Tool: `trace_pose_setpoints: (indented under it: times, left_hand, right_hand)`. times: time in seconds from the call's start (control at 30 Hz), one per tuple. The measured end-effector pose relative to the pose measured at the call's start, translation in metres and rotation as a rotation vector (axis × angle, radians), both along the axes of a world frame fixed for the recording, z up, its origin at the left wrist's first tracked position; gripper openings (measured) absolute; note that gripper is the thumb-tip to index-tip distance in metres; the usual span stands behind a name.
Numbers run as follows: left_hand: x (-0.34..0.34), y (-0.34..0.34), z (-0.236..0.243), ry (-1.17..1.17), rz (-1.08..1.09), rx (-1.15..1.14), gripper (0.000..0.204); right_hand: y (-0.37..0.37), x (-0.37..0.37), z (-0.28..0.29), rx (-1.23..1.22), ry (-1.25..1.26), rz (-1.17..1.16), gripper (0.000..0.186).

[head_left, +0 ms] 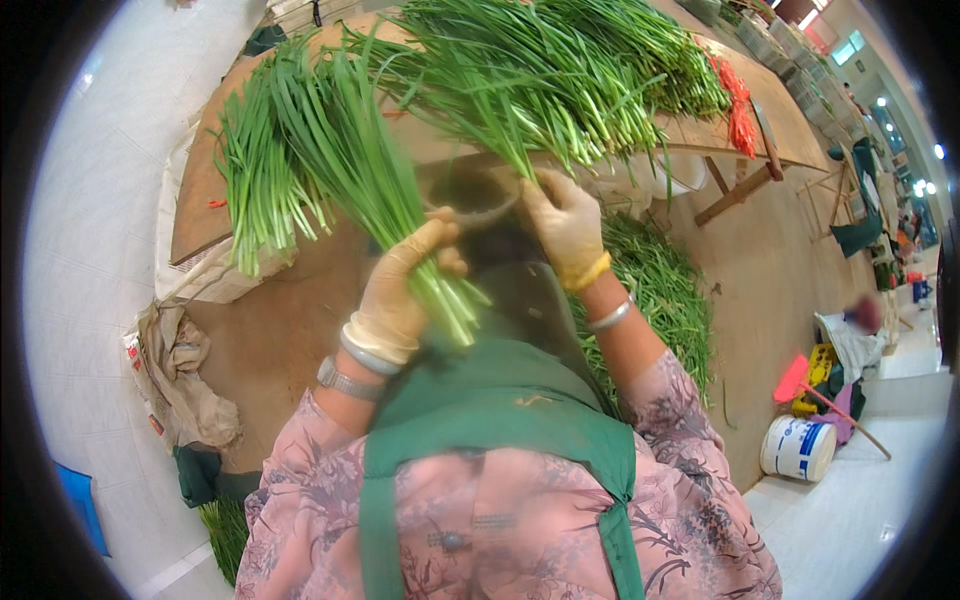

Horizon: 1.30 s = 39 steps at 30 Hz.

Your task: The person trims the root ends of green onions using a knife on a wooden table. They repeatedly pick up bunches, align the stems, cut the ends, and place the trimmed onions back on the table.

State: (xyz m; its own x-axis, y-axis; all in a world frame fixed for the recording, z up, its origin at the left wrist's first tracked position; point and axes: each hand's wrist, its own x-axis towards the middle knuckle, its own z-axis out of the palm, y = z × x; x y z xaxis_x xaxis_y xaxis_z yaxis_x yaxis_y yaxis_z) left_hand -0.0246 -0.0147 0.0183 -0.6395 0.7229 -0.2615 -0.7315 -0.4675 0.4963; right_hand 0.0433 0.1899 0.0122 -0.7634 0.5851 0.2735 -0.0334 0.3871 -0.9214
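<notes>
My left hand, in a pale thin glove, is closed around a bunch of green chives. Their leaves fan out up and away, and the pale stalk ends stick out below my fist. My gloved right hand pinches the end of a few chive stalks between thumb and fingers at the table's near edge. Beyond it lies a big heap of chives, with cut ends toward me. A smaller pile of chives rests on the left of the wooden table.
Red ties hang at the table's right, beside a dark-handled tool. Loose green leaves are heaped on the floor by my right arm. A white bucket and a red dustpan are at the right.
</notes>
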Motion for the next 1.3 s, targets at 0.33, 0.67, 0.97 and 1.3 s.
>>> trace_pose_setpoints:
  times: [0.33,0.67,0.97,1.3]
  left_hand:
    - [0.004,0.016,-0.016,0.214,-0.046,-0.108,0.03]
    - [0.006,0.014,-0.016,0.049,-0.095,-0.049,0.026]
    - [0.006,0.007,0.002,0.005,-0.183,0.029,0.026]
    - [0.009,-0.007,-0.009,0.091,-0.143,0.019,0.044]
  right_hand:
    - [-0.052,0.068,0.012,0.412,-0.309,0.229,0.019]
    - [0.051,0.138,-0.009,0.78,-1.329,0.047,0.032]
    - [0.042,0.007,0.033,0.325,-0.276,-0.111,0.029]
    - [-0.037,0.082,0.046,-0.518,-0.295,0.344,0.022]
